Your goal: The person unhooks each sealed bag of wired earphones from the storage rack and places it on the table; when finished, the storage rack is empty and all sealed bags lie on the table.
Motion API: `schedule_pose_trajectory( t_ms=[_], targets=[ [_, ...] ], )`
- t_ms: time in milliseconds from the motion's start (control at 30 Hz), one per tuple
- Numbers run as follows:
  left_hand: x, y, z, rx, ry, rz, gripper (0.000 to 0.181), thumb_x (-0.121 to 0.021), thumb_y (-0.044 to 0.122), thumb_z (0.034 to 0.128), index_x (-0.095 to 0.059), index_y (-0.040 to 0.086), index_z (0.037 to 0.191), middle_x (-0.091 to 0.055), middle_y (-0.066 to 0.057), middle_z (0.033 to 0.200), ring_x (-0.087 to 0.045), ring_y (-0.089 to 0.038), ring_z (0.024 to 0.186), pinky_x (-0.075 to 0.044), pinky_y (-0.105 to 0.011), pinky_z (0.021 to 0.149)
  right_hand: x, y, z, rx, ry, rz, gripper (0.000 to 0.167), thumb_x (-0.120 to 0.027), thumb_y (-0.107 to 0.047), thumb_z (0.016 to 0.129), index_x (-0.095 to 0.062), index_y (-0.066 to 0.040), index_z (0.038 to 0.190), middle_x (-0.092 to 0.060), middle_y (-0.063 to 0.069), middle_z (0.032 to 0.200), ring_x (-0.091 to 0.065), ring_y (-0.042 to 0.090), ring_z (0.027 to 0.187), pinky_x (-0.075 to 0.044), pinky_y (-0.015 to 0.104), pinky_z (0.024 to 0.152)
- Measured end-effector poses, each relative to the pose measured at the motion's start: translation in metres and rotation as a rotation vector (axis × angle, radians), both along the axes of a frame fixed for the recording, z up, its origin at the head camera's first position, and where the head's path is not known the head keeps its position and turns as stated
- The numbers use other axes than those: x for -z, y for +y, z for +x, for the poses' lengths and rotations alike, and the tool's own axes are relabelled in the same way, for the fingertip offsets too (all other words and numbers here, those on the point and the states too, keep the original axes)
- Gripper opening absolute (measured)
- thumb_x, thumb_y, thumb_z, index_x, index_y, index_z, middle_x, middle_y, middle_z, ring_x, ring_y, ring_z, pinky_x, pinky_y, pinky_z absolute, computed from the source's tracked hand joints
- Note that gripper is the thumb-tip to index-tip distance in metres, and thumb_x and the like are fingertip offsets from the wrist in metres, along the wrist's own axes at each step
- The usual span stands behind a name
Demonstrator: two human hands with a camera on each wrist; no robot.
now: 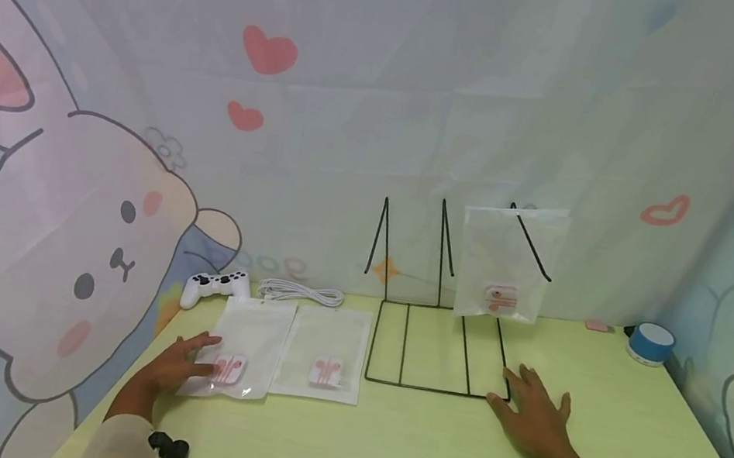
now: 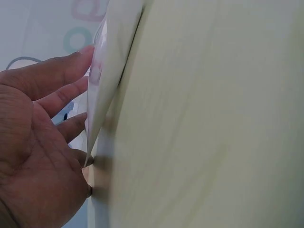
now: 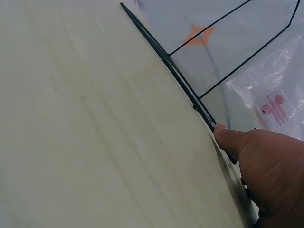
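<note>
Behind the desk hangs a pale backdrop printed with a large rabbit and pink hearts. Against the desk's back edge, a little right of its middle, stands a black wire rack, its base flat on the desktop and three hooks rising at the rear. On the right hook hangs a clear bag, the hanging bag, with pink earphones in a small case near its bottom.

Two more such bags lie between the rack and the desk's left edge: the left bag and, touching or just beside it, the middle bag. Each has an earphone case toward its front end.

At the left bag's outer side, near the desk's left edge, is the left hand. Its fingers are extended and loose, tips against the bag, part of whose border lifts off the desktop. The right hand grips the rack's front right corner, thumb on the front bar, forefinger at the side bar.

Near the desk's back left corner sit a white controller and a coiled white cable. By the back right corner stands a blue jar, with a pink block to its left.
</note>
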State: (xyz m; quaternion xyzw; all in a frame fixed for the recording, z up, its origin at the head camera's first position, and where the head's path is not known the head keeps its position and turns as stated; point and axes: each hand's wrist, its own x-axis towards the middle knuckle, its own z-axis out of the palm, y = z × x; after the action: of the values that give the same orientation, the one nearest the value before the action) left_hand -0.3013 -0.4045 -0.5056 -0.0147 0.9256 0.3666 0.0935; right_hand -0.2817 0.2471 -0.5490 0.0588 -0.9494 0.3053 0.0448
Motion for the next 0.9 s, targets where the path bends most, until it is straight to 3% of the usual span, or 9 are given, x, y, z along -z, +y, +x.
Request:
schedule_pose_trajectory(
  t_ms=[333,600,900],
  targets=[
    [-0.009,0.015,0.002,0.057,0.056,-0.12,0.08,-0.077,0.037,0.0984,-0.045,0.006,0.165,-0.011,-0.032,0.18,0.009,-0.066,0.162,0.004,-0.09,0.121,0.0,0.0,0.0,-0.003,-0.005,0.0,0.079,-0.061,-0.057,0.108,-0.046,-0.004,0.165,-0.029,0.033,0.174,-0.022,0.058,0.163,0.005,0.091,0.117],
    [-0.017,0.048,-0.003,0.073,0.129,-0.16,0.083,-0.078,0.04,0.0971,-0.044,0.006,0.165,-0.017,-0.032,0.179,0.001,-0.066,0.164,-0.002,-0.091,0.12,0.001,0.002,0.0,-0.006,0.01,0.006,0.078,-0.06,-0.057,0.108,-0.046,-0.005,0.165,-0.029,0.032,0.174,-0.023,0.058,0.162,0.004,0.092,0.116],
    [-0.026,0.084,-0.004,0.109,0.161,-0.169,0.088,-0.077,0.044,0.0982,-0.039,0.008,0.169,-0.015,-0.029,0.181,-0.002,-0.063,0.165,-0.004,-0.091,0.121,0.002,0.002,-0.001,-0.006,0.001,0.005,0.077,-0.06,-0.056,0.109,-0.045,-0.006,0.165,-0.028,0.032,0.175,-0.022,0.058,0.162,0.005,0.092,0.117]
  ],
)
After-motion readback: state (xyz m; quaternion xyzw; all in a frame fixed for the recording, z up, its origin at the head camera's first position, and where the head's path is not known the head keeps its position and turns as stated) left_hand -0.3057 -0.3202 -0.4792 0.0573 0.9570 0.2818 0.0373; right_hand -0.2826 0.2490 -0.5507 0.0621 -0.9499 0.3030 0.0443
